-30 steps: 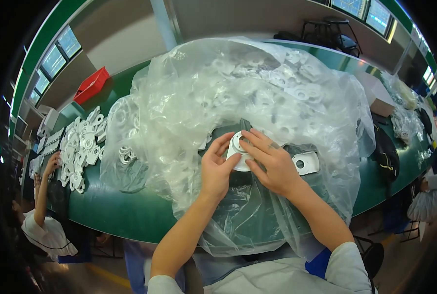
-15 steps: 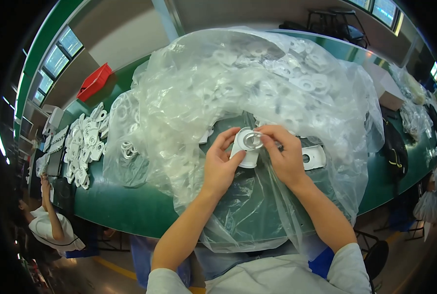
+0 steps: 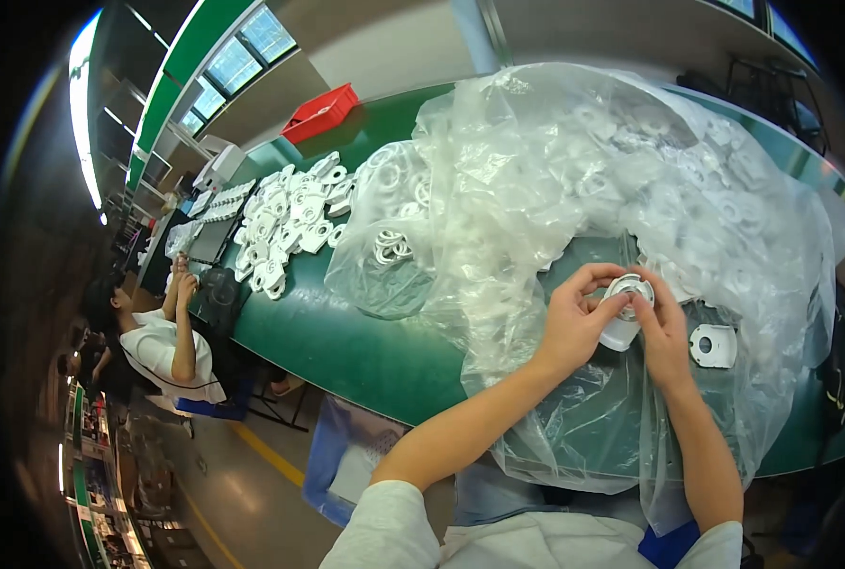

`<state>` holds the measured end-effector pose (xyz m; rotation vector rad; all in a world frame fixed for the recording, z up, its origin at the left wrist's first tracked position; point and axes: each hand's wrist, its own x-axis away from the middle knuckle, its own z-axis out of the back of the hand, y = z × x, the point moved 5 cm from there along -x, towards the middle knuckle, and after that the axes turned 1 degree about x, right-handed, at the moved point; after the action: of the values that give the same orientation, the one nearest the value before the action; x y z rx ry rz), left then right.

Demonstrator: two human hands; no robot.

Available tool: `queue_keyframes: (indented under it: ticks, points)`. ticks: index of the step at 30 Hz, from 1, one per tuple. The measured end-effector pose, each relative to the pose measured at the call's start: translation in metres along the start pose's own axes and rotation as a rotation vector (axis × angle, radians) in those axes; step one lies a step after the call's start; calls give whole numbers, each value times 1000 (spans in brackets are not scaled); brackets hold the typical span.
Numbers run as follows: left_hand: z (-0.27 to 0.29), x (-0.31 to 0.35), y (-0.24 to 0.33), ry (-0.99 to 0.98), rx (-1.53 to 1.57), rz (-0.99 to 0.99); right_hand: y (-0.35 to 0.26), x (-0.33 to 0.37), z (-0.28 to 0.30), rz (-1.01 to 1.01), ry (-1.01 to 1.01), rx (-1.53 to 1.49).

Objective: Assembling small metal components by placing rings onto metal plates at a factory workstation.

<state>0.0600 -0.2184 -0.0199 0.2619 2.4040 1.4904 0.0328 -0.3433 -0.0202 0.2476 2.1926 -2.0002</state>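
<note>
A white plastic housing (image 3: 618, 337), with a round socket at one end, is held between my two hands above the near part of the table. My left hand (image 3: 574, 321) grips its left side, thumb on the round end. On the other side my right hand (image 3: 665, 334) is closed around the edge, its thumb pressing inside the socket. A white ring (image 3: 633, 287) sits at the socket, partly hidden by my thumbs. To the right lies another white housing (image 3: 713, 346) with a dark round hole.
A large clear plastic bag (image 3: 508, 180) full of white parts spreads over the green table (image 3: 337, 356). Left of it are a smaller bag with white rings (image 3: 393, 247), a pile of white housings (image 3: 285, 218) and a red bin (image 3: 319, 113). A co-worker (image 3: 162, 341) sits at far left.
My view has swung left. The ring, earlier pinched in my right hand over the housing, is now at its socket with both thumbs pressing there.
</note>
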Motion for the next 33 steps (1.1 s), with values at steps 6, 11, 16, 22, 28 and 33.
queue_keyframes:
  ticks: [6, 11, 16, 22, 28, 33]
  points:
    - [2, -2, -2, 22, -25, -70, 27, 4, 0, -160, -53, -194]
    - [5, -3, 3, 54, -68, -103, 12, 5, -4, -170, -72, -83]
    - [7, -3, 2, 76, -194, -99, 20, 2, -2, -91, -16, -77]
    - [5, 18, 75, 42, -1101, -728, 23, -1, 4, -73, 21, -137]
    - [166, 37, 127, 691, -1207, -415, 26, -1, 5, -196, -44, -251]
    - [229, 23, 120, 515, -1699, -364, 16, 0, -8, -233, -210, -272]
